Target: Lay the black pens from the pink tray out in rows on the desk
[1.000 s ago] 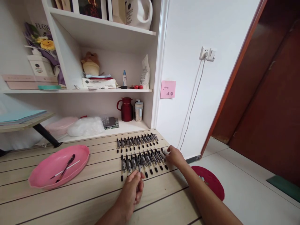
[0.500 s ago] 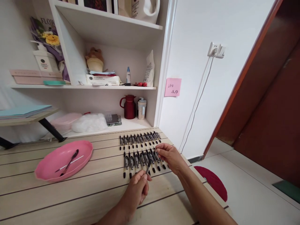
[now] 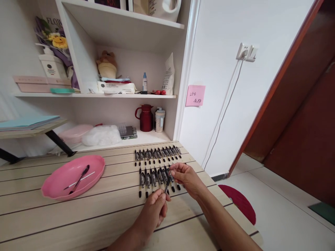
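My left hand point(image 3: 156, 206) is closed around the lower end of a dark pen barrel point(image 3: 168, 184), which slants up and to the right. At its upper end, my right hand point(image 3: 183, 174) pinches a small clear or silvery pen tip point(image 3: 170, 173) between thumb and forefinger. Fingers partly cover that piece, and whether it is seated on the barrel I cannot tell. Behind and under my hands lies a front row of black pens with their caps beside them point(image 3: 148, 180). A second such row point(image 3: 149, 154) lies farther back.
On the left of the table point(image 3: 104, 216) sits a pink scalloped dish point(image 3: 56, 181) with a black pen part point(image 3: 80, 177) and a thin white refill point(image 3: 87, 176) in it. A shelf unit at the back holds a red jug point(image 3: 146, 118) and a cup point(image 3: 159, 119). A wall stands right.
My right hand has moved slightly left and down, bringing its small piece to the upper end of the pen barrel. My left hand keeps its hold. The view has shifted slightly.
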A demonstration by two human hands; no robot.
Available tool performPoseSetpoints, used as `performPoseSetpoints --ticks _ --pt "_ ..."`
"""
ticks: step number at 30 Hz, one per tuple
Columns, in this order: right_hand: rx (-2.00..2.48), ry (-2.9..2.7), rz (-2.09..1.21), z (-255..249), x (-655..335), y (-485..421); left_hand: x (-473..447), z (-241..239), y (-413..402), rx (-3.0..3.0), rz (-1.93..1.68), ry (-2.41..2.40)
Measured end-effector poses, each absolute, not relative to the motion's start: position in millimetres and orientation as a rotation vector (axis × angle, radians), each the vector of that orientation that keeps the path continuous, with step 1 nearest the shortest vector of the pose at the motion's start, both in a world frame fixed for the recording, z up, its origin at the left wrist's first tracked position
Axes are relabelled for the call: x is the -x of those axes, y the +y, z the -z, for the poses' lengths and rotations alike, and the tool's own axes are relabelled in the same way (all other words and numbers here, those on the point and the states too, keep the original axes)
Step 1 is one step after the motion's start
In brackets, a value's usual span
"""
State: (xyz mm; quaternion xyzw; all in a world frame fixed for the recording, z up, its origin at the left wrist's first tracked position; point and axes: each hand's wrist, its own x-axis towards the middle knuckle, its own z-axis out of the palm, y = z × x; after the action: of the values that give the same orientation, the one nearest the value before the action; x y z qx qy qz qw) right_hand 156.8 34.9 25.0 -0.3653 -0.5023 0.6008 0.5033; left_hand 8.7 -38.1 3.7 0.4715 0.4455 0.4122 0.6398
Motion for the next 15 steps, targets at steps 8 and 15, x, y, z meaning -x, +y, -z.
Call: performPoseSetpoints --ticks 8,15 --pt "0.903 -1.263 -1.565 -23.6 -159.6 30.1 -8.5 -2.9 -38.4 -1.089 -0.923 0.990" --pt "0.910 -1.212 -1.620 -18.8 -158.5 28.2 -9.5 -4.1 -39.8 -1.088 -0.954 1.001"
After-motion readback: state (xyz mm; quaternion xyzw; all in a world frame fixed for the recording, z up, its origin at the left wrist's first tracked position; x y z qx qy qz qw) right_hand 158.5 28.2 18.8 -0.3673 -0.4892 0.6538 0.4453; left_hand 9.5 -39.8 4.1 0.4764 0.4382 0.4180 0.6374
